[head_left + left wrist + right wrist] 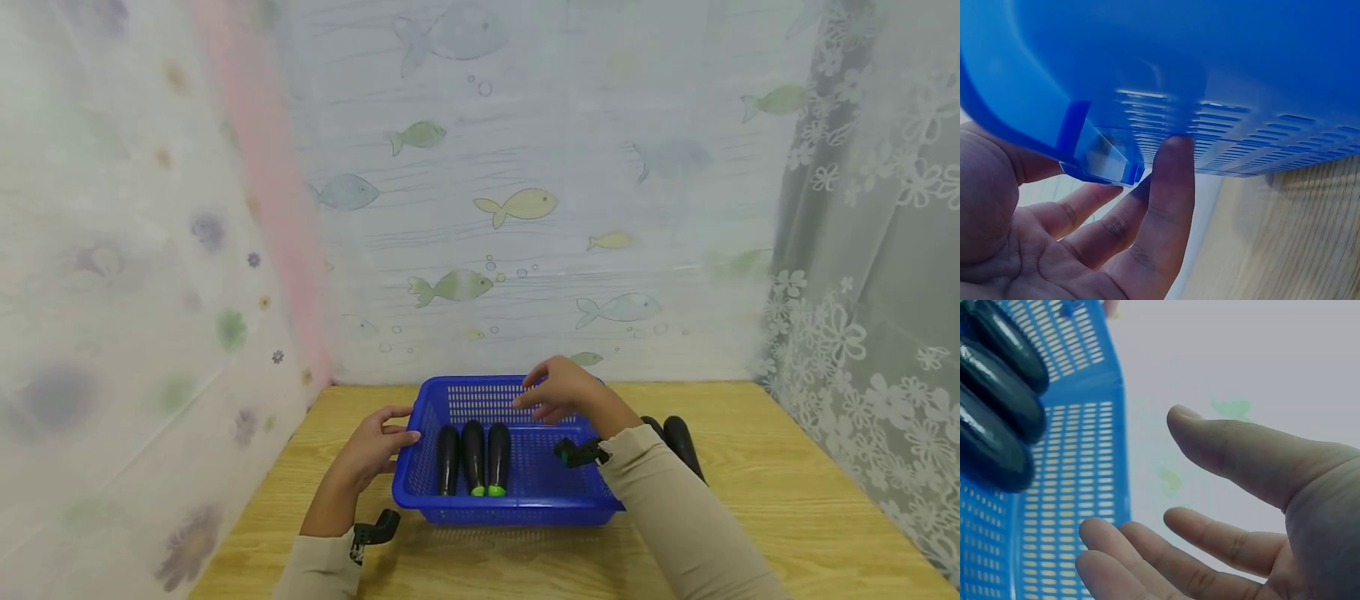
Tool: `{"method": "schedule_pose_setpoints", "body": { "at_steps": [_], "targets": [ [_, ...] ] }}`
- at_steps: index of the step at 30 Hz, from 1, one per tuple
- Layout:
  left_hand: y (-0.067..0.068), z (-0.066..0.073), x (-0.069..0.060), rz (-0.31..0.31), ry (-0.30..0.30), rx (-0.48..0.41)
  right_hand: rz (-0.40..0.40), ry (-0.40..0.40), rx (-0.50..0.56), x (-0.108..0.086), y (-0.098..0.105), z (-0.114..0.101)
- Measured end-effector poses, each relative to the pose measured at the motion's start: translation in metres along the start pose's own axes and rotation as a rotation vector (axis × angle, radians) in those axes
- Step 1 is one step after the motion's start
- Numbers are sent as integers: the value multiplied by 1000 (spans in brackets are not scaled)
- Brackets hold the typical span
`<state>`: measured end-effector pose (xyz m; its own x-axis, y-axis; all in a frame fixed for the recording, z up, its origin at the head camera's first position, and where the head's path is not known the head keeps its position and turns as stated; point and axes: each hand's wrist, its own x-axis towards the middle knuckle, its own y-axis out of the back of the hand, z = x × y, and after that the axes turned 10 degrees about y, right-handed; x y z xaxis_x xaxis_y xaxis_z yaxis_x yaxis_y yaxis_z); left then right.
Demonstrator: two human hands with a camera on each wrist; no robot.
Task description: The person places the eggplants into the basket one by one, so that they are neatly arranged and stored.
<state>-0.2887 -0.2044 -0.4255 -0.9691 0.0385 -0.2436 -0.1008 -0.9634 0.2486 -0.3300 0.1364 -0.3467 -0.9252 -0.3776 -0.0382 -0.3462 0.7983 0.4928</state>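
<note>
Beneath the blue basket (pixel 517 502): bench (pixel 780 500). Basket likely light, hold by rim. Left hand (pixel 375 447) loosely grips basket's left rim; right hand (pixel 564 392), fingers parted, empty, above its right rear. Eggplants: three (pixel 473 454) inside basket, two (pixel 682 443) to its right; probably firm, slick; grip mid-body.

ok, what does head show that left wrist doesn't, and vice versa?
Head only: three eggplants inside the blue basket, two more dark eggplants outside it to the right, partly behind the sleeve, the right hand raised over the basket, and fish prints on the backdrop.

Left wrist only: the palm of the left hand close up, and the basket's outer side by its fingers.

Both: the basket, the left hand gripping its edge, and the wooden table.
</note>
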Motion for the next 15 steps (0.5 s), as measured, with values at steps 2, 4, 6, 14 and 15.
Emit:
{"method": "schedule_pose_setpoints", "body": {
  "at_steps": [2,4,6,14,15],
  "targets": [
    [0,-1,0,-2,0,-3,4,14,4,-3,4,-1],
    [0,-1,1,-2,5,-11,9,31,3,-5,9,-1],
    [0,-2,1,2,8,-14,5,49,0,-8,13,0],
    [0,-1,3,-5,7,-33,21,81,-12,-23,39,5],
    [1,-1,4,-9,2,-31,21,83,-11,-25,42,5]
  ]
}}
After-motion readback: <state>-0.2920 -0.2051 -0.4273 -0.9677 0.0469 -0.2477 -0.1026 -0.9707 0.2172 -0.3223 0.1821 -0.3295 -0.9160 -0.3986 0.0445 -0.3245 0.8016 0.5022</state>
